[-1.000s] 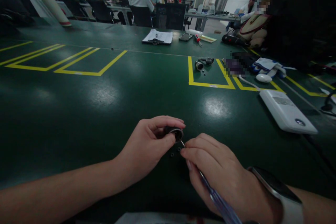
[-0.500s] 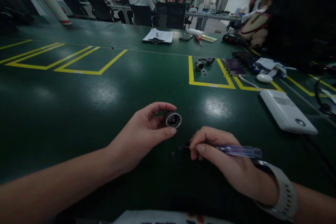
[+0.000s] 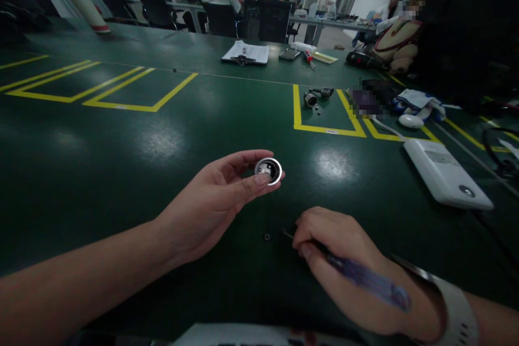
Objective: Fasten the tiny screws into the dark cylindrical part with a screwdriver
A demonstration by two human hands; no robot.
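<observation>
Between the fingers and thumb of my left hand (image 3: 219, 194) is a round metal part (image 3: 268, 171), its open rim turned up toward the camera. My right hand (image 3: 344, 265) is closed round a screwdriver with a clear purple handle (image 3: 371, 281). The thin shaft comes out past the fingertips, its tip by a small dark piece (image 3: 284, 231) low over or on the green table. A small ring-like nut (image 3: 266, 237) lies just left of that tip, below my left hand.
Beyond my hands, a yellow-taped box (image 3: 330, 131) holds metal parts (image 3: 311, 99). A white device (image 3: 448, 173) lies at the right, near a cloth (image 3: 419, 102). A clipboard (image 3: 246, 54) and a phone (image 3: 289, 54) lie farther back. People sit at distant tables.
My left hand has turned the metal part so its opening faces up more. The screwdriver's handle has swung down toward me, and its tip is at the small piece.
</observation>
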